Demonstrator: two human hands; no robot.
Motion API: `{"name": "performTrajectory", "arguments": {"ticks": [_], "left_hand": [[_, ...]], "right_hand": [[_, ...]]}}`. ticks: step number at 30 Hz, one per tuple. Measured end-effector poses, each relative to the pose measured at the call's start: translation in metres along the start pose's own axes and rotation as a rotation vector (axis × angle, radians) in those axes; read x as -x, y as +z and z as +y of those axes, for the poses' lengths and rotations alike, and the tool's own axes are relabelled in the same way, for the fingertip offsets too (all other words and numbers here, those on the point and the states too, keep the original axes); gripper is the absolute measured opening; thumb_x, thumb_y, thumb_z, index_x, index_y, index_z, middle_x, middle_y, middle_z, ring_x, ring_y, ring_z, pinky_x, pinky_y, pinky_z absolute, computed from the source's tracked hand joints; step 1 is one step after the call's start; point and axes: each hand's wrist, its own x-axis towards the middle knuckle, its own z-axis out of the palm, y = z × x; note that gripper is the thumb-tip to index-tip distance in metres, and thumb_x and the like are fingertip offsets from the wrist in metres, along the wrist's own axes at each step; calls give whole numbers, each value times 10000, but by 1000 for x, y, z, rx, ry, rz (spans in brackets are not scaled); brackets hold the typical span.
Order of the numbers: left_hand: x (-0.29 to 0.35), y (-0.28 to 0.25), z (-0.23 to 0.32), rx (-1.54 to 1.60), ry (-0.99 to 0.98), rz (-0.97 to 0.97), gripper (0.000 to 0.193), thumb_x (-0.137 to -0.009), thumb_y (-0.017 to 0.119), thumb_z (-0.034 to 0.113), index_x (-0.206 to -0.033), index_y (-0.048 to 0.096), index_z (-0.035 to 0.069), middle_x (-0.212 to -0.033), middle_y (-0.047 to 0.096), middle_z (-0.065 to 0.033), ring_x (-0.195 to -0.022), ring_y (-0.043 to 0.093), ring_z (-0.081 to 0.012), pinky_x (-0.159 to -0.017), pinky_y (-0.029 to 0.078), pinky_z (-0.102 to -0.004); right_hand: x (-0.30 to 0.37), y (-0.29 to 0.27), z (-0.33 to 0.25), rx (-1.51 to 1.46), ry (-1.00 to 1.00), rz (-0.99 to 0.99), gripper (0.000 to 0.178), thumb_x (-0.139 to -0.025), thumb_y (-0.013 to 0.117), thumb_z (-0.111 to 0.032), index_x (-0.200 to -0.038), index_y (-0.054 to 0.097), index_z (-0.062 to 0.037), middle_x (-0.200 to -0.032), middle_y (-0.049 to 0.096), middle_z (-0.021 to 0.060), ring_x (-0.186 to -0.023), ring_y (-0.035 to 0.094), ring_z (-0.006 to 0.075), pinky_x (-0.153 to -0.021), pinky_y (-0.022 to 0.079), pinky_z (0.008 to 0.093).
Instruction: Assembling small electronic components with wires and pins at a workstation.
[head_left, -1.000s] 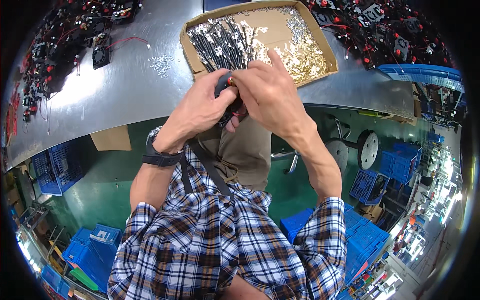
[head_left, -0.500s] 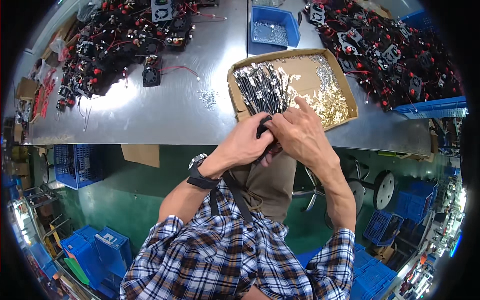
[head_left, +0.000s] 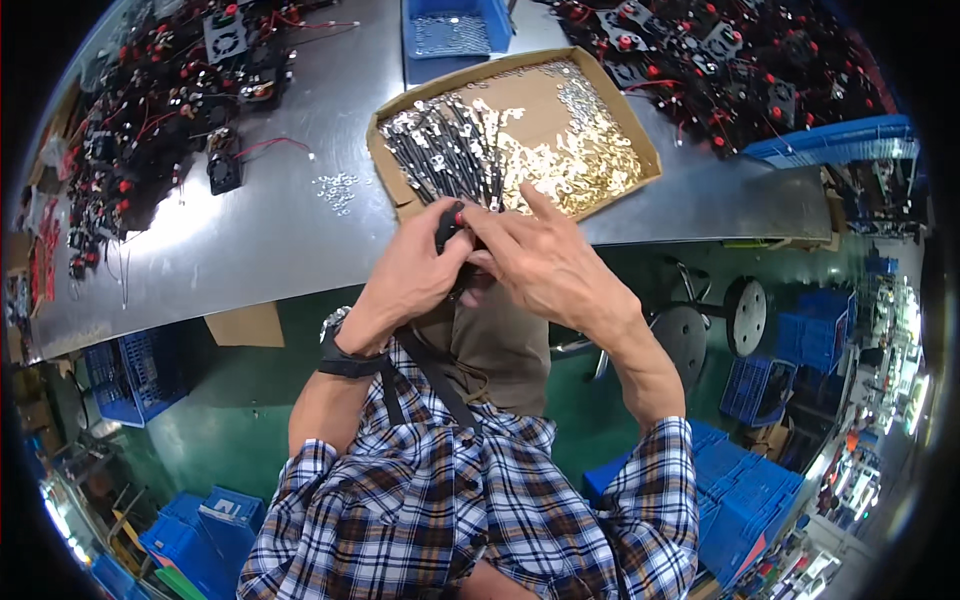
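Just in front of the table edge, my left hand (head_left: 408, 268) is closed around a small black part (head_left: 447, 228) with a red spot at its upper end. The fingers of my right hand (head_left: 558, 265) are bent against the same part from the right, the index finger pointing up and away from it. Whether the right fingers pinch something small is hidden. Right beyond both hands lies a shallow cardboard tray (head_left: 382, 165). Black rods or cables with metal ends (head_left: 445, 150) fill its left side, and brass-coloured terminals (head_left: 570, 175) its right, with silver ones behind.
Small metal nuts or rings (head_left: 337, 192) lie loose left of the tray. Behind it stands a blue bin (head_left: 497, 25) of small metal parts. Black fan assemblies with red wires (head_left: 150, 120) are heaped left, more (head_left: 730, 70) right. Stools (head_left: 745, 315) stand under the table's right side.
The view has shifted, so the table and tray sit further left and higher. Both hands remain together at the black part; its red spot now shows between the fingers.
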Motion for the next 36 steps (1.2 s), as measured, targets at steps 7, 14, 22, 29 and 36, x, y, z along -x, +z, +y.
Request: {"name": "performTrajectory", "arguments": {"ticks": [7, 14, 22, 29, 36], "left_hand": [[-6, 7, -12, -178, 111, 110, 210, -994, 547, 106, -1130, 607, -41, -929, 670, -75, -870, 603, -118, -768, 508, -296], [16, -32, 29, 121, -120, 316, 300, -1043, 482, 132, -1314, 515, 6, -927, 658, -136, -639, 655, -175, -546, 573, -317], [-48, -291, 125, -1316, 706, 822, 668, -1032, 535, 176, -1594, 212, 18, -1572, 374, -250, -1460, 352, -384, -1205, 278, -411], [-35, -210, 95, -1434, 663, 752, 635, -942, 594, 76, -1529, 366, -5, -1515, 449, -259, -1412, 414, -416, -1189, 310, -442], [20, -114, -22, -795, 495, 818, 333, -987, 561, 31, -1310, 584, -50, -1340, 606, -183, -1230, 594, -270, -1067, 465, -367]], "right_hand": [[11, 5, 3, -63, 109, -157, 561, -986, 616, -260, -1420, 432, 43, -1149, 698, 186, -1082, 674, 315, -1104, 372, 487], [8, -46, 45, 15, 338, -52, 502, -987, 597, -178, -1446, 437, -55, -855, 706, 214, -915, 681, 402, -1019, 478, 505], [-11, -70, 272, -122, 636, 543, 447, -909, 664, -246, -1259, 613, 27, -1038, 714, 258, -963, 698, 408, -854, 538, 443], [-63, -83, 333, 398, 768, 240, 482, -864, 668, -117, -1304, 487, -36, -1256, 608, 266, -1148, 631, 443, -941, 513, 558], [-64, -91, 360, 676, 577, 269, 210, -880, 597, -69, -1077, 641, -11, -965, 724, 220, -902, 716, 419, -804, 577, 507]]}}
